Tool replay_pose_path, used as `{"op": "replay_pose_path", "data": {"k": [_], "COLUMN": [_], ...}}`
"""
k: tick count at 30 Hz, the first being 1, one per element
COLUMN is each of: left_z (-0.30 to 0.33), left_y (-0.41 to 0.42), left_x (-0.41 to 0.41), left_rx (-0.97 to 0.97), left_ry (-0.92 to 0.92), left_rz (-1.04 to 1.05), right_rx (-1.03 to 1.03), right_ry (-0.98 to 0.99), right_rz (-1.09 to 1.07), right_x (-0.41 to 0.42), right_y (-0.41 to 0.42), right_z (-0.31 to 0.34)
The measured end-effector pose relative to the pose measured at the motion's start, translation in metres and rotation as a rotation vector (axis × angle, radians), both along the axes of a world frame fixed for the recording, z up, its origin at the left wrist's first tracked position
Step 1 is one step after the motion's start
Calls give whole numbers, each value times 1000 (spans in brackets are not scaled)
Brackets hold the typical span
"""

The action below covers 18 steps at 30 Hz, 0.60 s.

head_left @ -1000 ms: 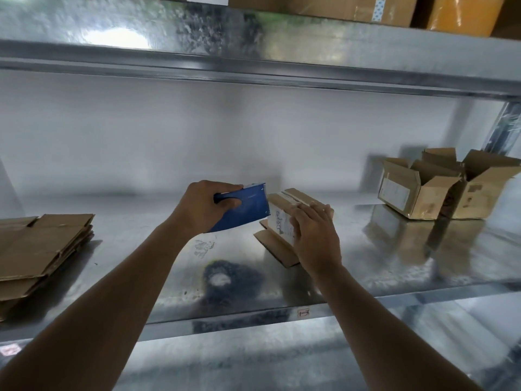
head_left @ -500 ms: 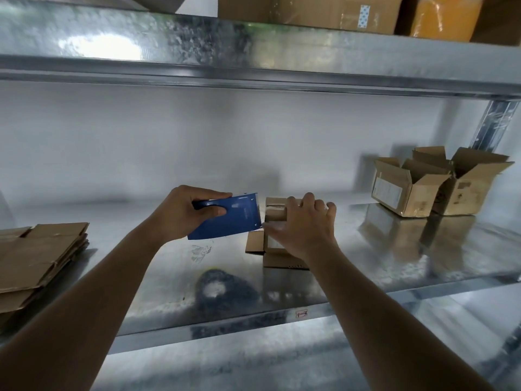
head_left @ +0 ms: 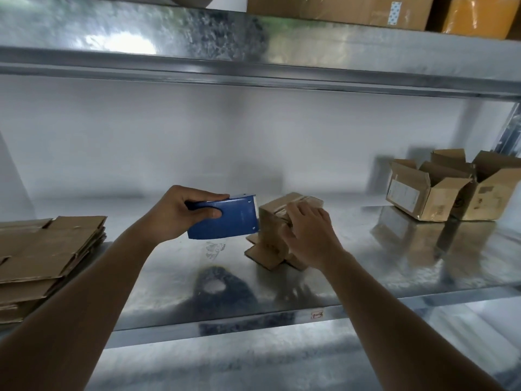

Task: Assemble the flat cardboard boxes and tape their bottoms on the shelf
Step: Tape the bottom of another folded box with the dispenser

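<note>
A small cardboard box stands upside down in the middle of the metal shelf, its loose flaps splayed on the shelf below it. My right hand rests on its near side and top edge with the fingers spread. My left hand grips a blue tape dispenser, whose front edge sits right against the box's left side near the top. A stack of flat cardboard boxes lies at the left end of the shelf.
Two assembled open boxes stand at the right end, by the shelf post. The upper shelf carries brown parcels and an orange one. A white wall closes the back.
The box has been turned and now shows its left side and taped top. My right hand has slid to its near right side. The dispenser has come up against the box.
</note>
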State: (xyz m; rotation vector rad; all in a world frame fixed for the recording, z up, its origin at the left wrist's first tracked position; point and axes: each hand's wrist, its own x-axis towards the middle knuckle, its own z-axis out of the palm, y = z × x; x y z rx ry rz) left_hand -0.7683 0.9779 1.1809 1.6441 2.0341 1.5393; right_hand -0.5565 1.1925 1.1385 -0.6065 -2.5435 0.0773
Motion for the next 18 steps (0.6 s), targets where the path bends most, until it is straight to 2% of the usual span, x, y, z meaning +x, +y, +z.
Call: {"op": "replay_pose_path", "data": {"k": [3,6,9,12,16,18], "left_z": [-4,-8,-9,-8,-4,-4], "left_y": [-4,-3,2,4,3,2], "left_x": [-3,-7,-5,0,6,8], "left_rx": [33,44,50,82,123,120], "left_ry": [-68,-126,-153,-208,-260,-265], "left_rz": [-62,-101,-132,-171,-209,-224], "right_rx": [-150,-201,-188,-286,-327,-410], "right_ry": [-87,-80,102,354,385,398], "right_rz": [183,203,218,370,478,516], "right_x": [15,24,24,22,21,21], "right_y": [18,26,16,0,-20,-28], "right_z": [4,13,19,25,32,33]}}
